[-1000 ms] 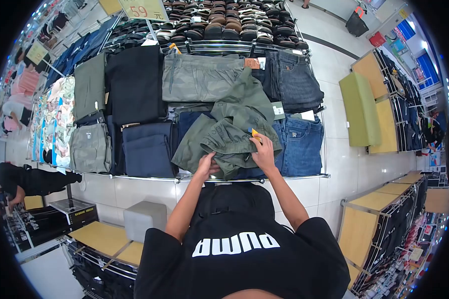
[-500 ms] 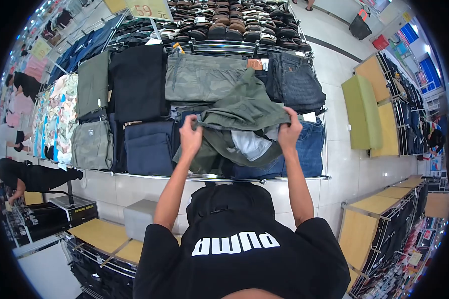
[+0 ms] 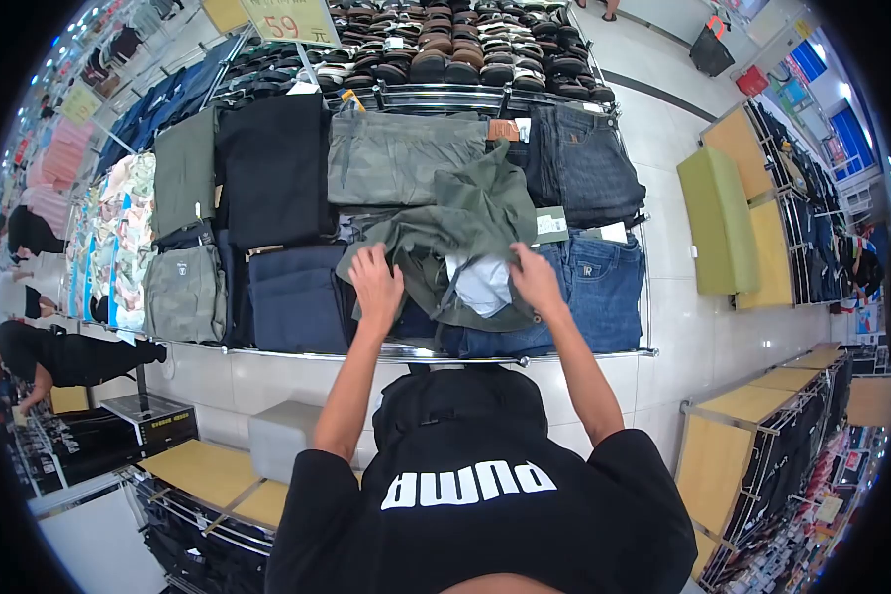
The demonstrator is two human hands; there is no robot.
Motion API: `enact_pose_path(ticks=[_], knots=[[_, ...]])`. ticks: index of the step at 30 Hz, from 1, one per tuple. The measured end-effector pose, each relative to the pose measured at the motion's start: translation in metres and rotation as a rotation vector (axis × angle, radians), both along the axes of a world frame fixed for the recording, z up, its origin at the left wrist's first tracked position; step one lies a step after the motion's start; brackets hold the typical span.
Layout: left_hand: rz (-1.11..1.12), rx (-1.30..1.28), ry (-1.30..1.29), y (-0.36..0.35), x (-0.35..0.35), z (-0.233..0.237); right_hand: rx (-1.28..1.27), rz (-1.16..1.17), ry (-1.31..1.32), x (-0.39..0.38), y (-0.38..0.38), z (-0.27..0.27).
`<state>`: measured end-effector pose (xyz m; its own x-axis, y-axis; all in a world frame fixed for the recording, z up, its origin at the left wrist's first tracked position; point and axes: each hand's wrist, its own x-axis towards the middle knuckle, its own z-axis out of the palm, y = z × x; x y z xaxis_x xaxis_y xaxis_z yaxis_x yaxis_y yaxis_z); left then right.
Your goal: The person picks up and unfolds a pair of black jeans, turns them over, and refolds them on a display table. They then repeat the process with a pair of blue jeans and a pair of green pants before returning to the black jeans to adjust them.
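Change: half a second ago the olive-green garment (image 3: 480,213) was held up by its waistband, stretched between both hands. It now lies back down on the counter (image 3: 525,352), rumpled, with its pale lining (image 3: 485,284) showing.
Reading: the lift appears to be over. The garment is down but unfolded and not squared with the stacks.
Left hand (image 3: 376,282): lowered with the cloth, fingers curled shut over the garment's near-left edge.
Right hand (image 3: 537,280): lowered too, fingers bent onto the cloth beside the lining. Whether they pinch it cannot be told.
Garment position: front centre of the counter, overlapping the camouflage shorts (image 3: 401,158) behind and touching the blue jeans (image 3: 599,292) on its right.
Count, hands: two, both on the garment.
Count, loose garments: one.
Count, folded stacks clear of it: seven, namely camouflage shorts, blue jeans, dark jeans (image 3: 589,163), a black stack (image 3: 272,168), a navy stack (image 3: 297,297) and two grey-green stacks (image 3: 181,168) (image 3: 178,292).
Count, price signs reading 59: one (image 3: 287,18).
Count, paper tags at the garment: one (image 3: 551,226).
Others: one person (image 3: 59,356) bent over, well apart at far left.
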<state>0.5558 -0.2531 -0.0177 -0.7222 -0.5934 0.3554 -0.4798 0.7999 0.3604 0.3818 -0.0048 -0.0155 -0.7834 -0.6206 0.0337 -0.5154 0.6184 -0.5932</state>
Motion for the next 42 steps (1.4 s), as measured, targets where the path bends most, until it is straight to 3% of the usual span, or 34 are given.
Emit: enact_pose_path(ticks=[6,10,13,15,17,19,21,23,25,27,29,34,36,38,42], knots=[[0.035,0.229,0.044,0.013,0.005,-0.056,-0.057,0.012,0.101,0.046,0.014,-0.025],[0.119,0.428,0.076,0.007,-0.011,-0.055,-0.046,-0.006,0.135,0.054,0.029,-0.051],[0.131,0.455,0.134,-0.011,-0.027,-0.055,-0.043,0.117,0.105,0.056,0.034,-0.051],[0.074,0.425,0.158,-0.024,-0.031,-0.058,-0.065,0.222,0.159,0.053,0.032,-0.045],[-0.059,0.473,0.054,-0.038,-0.03,-0.067,-0.076,0.183,0.221,0.044,0.034,-0.034],[-0.094,0.518,0.139,-0.043,-0.018,-0.042,-0.084,0.144,0.286,0.032,0.044,-0.027],[-0.138,0.404,0.063,-0.053,0.009,-0.023,-0.169,-0.063,0.424,0.017,0.06,-0.024],[-0.222,0.315,0.019,-0.051,0.04,-0.017,-0.163,-0.095,0.378,0.014,0.072,-0.023],[-0.312,0.227,-0.028,-0.042,0.06,-0.02,-0.074,0.061,0.47,0.016,0.077,-0.023],[-0.549,-0.051,-0.12,-0.028,0.073,-0.035,-0.003,0.115,0.494,0.026,0.074,-0.028],[-0.63,-0.101,-0.199,-0.009,0.078,-0.055,0.132,0.237,0.549,0.038,0.068,-0.031],[-0.534,-0.116,-0.474,0.037,0.069,-0.075,0.152,0.491,0.217,0.05,0.059,-0.048],[-0.44,-0.211,-0.639,0.042,0.065,-0.081,0.178,0.481,0.244,0.046,0.057,-0.057],[-0.443,-0.214,-0.643,0.035,0.06,-0.109,0.185,0.443,0.33,0.042,0.055,-0.071],[-0.501,-0.097,-0.667,0.019,0.047,-0.107,0.168,0.388,0.363,0.045,0.05,-0.076]])
